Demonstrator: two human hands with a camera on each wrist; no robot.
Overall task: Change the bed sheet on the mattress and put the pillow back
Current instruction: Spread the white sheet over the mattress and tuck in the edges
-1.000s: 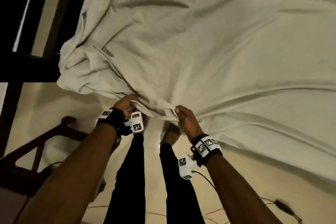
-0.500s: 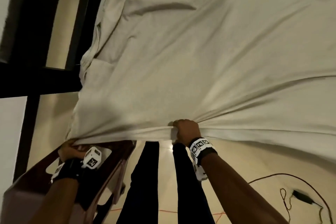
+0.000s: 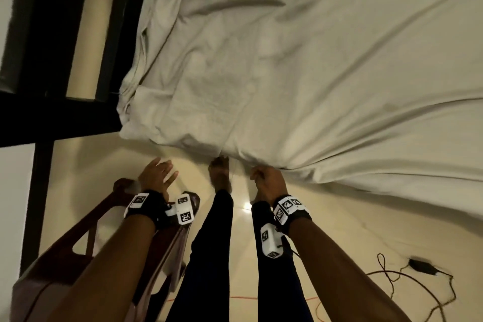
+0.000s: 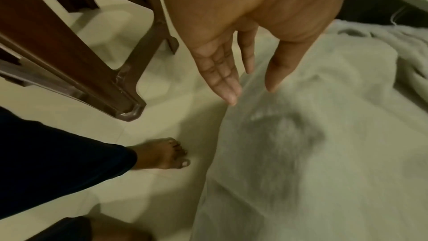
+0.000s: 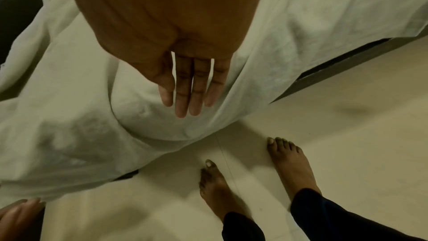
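A cream bed sheet [image 3: 287,73] lies wrinkled over the mattress, and its near corner hangs toward the floor. My left hand [image 3: 156,178] hovers just left of that corner, fingers spread and empty. In the left wrist view, the left hand [image 4: 250,87] hangs with straight fingers above the sheet [image 4: 301,153]. My right hand [image 3: 265,181] is at the sheet's hanging edge, where creases meet. The right wrist view shows the right hand [image 5: 185,98] with fingers straight over the draped sheet [image 5: 69,135], holding nothing. No pillow is in view.
A brown plastic chair [image 3: 86,238] stands close on my left, its leg [image 4: 69,52] near my bare foot [image 3: 220,175]. A dark frame [image 3: 52,117] runs along the left. A black adapter with cable [image 3: 418,268] lies on the floor at right. The dark bed base [image 5: 336,65] shows under the sheet.
My left hand has let go of the sheet corner and come up open beside it. The corner has dropped over the mattress. My right hand's fingers have straightened off the edge.
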